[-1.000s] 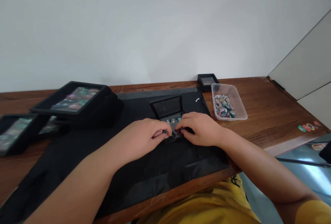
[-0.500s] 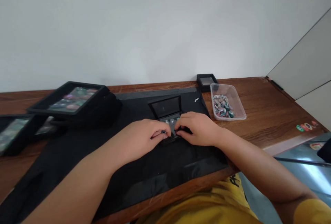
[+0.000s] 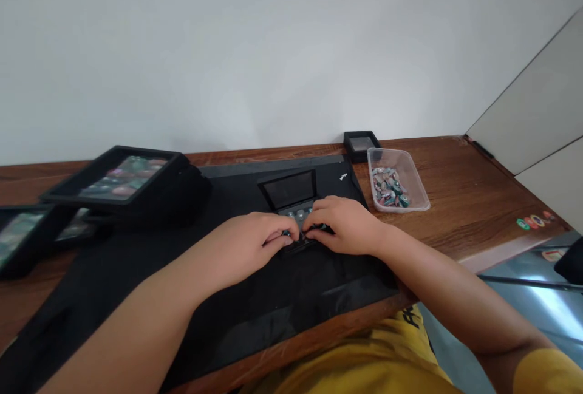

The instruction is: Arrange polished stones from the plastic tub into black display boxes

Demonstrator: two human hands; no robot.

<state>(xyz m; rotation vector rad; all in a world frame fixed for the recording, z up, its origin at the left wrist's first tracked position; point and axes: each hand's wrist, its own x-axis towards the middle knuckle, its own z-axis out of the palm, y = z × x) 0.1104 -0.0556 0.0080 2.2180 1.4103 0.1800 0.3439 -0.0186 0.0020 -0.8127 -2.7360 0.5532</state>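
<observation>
A small black box with its windowed lid (image 3: 291, 190) raised stands on a black mat (image 3: 291, 297). Inside it lie several shiny rounded pieces (image 3: 300, 215), grey and teal. My left hand (image 3: 262, 236) reaches into the box's left side, fingers curled and pinched together. From the right, my right hand (image 3: 339, 224) bends over the opposite side, thumb and fingertips close together at the pieces. The two hands' fingertips almost meet. Whatever either pinch holds is hidden by the fingers.
Stacked black display boxes (image 3: 122, 178) with clear windows, filled with similar pieces, stand at the left. A clear plastic tub (image 3: 412, 181) of shiny pink and teal pieces sits at the right, before a small black box (image 3: 361, 144) by the wall. Round stickers (image 3: 531, 222) mark the table's right edge.
The view has shifted slightly. My right fingertips have moved a little within the box, and more of the pieces show between the hands. My left hand stays nearly in place.
</observation>
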